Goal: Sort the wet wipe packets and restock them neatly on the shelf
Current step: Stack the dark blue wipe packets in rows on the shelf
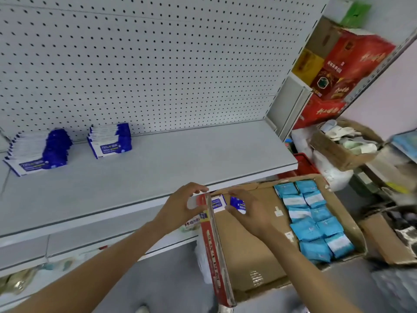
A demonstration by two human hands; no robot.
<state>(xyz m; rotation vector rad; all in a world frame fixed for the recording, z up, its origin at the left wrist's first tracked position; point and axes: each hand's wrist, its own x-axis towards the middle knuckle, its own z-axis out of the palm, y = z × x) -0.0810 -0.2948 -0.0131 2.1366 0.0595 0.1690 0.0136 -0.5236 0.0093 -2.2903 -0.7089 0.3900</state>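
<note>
Down at the near left corner of the cardboard carton (248,240), just below the front lip of the grey shelf (180,159), I have both hands on a small bundle of dark-blue-and-white wipe packets (226,203). My left hand (178,211) curls around the bundle's left end from outside the carton's red flap (211,249); my right hand (250,211) pinches the right end, thumb against the blue face. Two stacks of the same blue-and-white packets (38,152) (110,140) already sit on the shelf against the pegboard (158,64), with bare shelf to their right. Light-blue packets (313,218) fill the carton's right side, unsorted. My worry is the flap: it stands between my hands (and my left fingers are partly hidden by it), so lifting could snag the bundle and fan the packets loose. A weak squeeze would also let middle packets slip out.
</note>
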